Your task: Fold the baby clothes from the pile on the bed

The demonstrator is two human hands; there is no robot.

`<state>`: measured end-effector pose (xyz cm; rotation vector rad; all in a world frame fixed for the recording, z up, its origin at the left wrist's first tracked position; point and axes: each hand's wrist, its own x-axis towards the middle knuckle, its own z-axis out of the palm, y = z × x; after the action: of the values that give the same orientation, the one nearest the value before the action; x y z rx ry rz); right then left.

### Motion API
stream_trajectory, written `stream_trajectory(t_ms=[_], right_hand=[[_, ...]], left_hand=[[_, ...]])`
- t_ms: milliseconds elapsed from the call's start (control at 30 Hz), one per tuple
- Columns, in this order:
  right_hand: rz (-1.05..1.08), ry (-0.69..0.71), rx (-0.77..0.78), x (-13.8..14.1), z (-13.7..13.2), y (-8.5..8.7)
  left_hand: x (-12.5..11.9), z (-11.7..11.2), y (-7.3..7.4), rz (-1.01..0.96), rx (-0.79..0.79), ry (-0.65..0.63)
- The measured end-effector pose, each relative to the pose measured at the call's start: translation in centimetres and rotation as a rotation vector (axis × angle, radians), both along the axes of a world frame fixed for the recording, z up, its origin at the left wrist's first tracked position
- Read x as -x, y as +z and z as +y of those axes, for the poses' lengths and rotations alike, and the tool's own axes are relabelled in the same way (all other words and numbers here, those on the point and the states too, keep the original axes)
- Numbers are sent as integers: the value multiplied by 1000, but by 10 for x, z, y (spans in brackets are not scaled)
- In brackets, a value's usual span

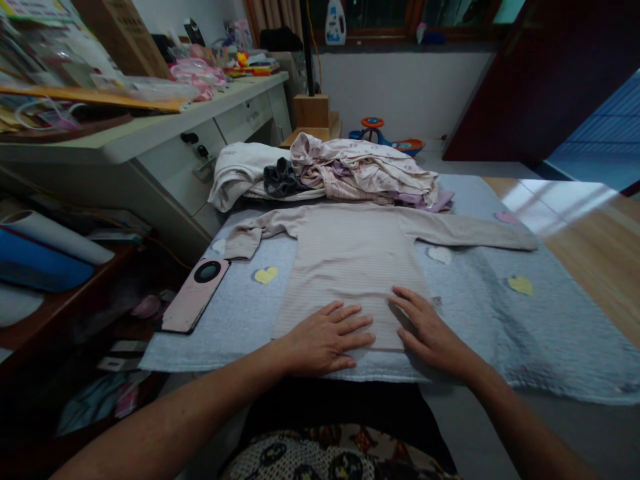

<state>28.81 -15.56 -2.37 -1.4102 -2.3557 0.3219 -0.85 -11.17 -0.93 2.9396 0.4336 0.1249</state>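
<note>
A pale pink long-sleeved top lies spread flat on a light blue blanket with heart patches, its sleeves stretched out to both sides. My left hand rests palm down on the top's lower hem, fingers spread flat. My right hand lies flat on the hem beside it, fingers stretched out. Neither hand holds anything.
A pile of crumpled clothes sits at the blanket's far edge. A pink phone lies at the blanket's left edge. A cluttered white desk with drawers stands on the left, a toy ride-on car by the far wall, wooden floor on the right.
</note>
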Motion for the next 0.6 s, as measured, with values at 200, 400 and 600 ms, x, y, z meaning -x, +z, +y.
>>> stream_trajectory(t_ms=[200,400,600], right_hand=[[12,-60,-58,0,5,0],[-225,39,-39,10,-2,4],[-107,109,67,13,21,36]], left_hand=[[2,-1,2,2,21,-35],[1,3,7,-66,179,-41],[-10,21,2,-202,80,161]])
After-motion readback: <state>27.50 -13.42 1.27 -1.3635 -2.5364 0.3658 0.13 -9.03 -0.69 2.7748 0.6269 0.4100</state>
